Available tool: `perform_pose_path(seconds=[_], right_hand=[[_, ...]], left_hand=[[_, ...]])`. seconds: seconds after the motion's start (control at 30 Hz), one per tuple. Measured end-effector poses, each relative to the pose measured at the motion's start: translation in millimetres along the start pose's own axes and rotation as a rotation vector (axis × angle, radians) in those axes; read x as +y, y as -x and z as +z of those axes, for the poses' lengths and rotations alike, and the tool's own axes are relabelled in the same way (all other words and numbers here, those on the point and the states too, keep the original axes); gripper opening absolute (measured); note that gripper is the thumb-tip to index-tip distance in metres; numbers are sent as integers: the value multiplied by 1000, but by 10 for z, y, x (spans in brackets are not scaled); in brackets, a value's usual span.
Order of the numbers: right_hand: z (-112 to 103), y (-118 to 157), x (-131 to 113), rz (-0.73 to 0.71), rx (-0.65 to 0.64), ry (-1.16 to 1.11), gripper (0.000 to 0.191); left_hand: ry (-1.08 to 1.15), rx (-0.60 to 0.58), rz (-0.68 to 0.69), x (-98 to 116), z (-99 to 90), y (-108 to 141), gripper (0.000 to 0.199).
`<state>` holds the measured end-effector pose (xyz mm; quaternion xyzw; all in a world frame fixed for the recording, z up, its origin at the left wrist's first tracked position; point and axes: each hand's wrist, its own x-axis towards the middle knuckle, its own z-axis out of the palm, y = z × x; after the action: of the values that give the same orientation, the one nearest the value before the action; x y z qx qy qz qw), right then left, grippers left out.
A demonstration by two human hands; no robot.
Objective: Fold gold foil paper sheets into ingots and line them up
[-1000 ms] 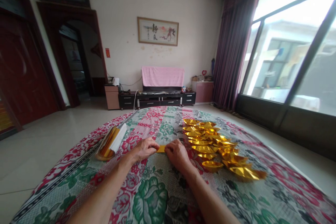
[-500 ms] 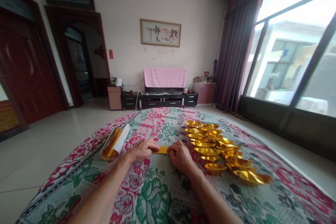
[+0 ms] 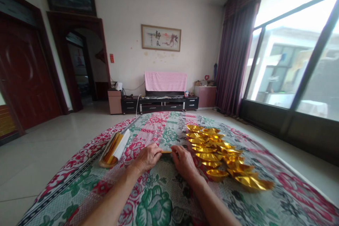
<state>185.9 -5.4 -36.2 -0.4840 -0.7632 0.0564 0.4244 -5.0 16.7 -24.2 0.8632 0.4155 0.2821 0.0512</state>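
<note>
Between my two hands stretches a narrow folded strip of gold paper (image 3: 166, 152), seen nearly edge-on. My left hand (image 3: 149, 157) pinches its left end, and my right hand (image 3: 183, 160) pinches the right end, partly hiding it. To the right, several folded gold paper ingots (image 3: 208, 157) lie in rows on the patterned tablecloth (image 3: 155, 201). On the left is a stack of gold paper sheets (image 3: 112, 150), curled up with a white sheet at its side.
The cloth covers a round table. Beyond it, a low black cabinet (image 3: 159, 107) carries something draped with a pink cloth (image 3: 165, 81). A large window (image 3: 286, 67) and purple curtains (image 3: 234, 56) are at the right, a red-brown door (image 3: 26, 74) at the left.
The gold strip has turned from showing its flat face to a thin edge. Both hands still grip its ends, and my left hand has shifted slightly right. The camera view has tilted up a little.
</note>
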Motion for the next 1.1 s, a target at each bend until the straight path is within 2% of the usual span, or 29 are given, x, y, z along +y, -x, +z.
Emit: perform_pose_path(seconds=[0.17,0.37,0.43,0.6,0.9,1.1], right_hand=[[-20,-21,8,71,121,-247,24],[7,-67,-7,289,64,-896,49],[1,-73,-27,329,18,-1032,54],[-49,-62,-71,379,-35,-991,49],[2,-64,-41,317,-42,-934,35],[-31,-59,-71,309,-35,-895,22]], left_hand=[[31,52,-1,4,27,-23,26],[100,23,-21,78,-12,-34,27],[120,7,-37,97,-27,-39,27],[145,-4,-56,113,-40,-42,26],[159,100,-59,174,6,-88,18],[211,69,-77,230,-12,-99,18]])
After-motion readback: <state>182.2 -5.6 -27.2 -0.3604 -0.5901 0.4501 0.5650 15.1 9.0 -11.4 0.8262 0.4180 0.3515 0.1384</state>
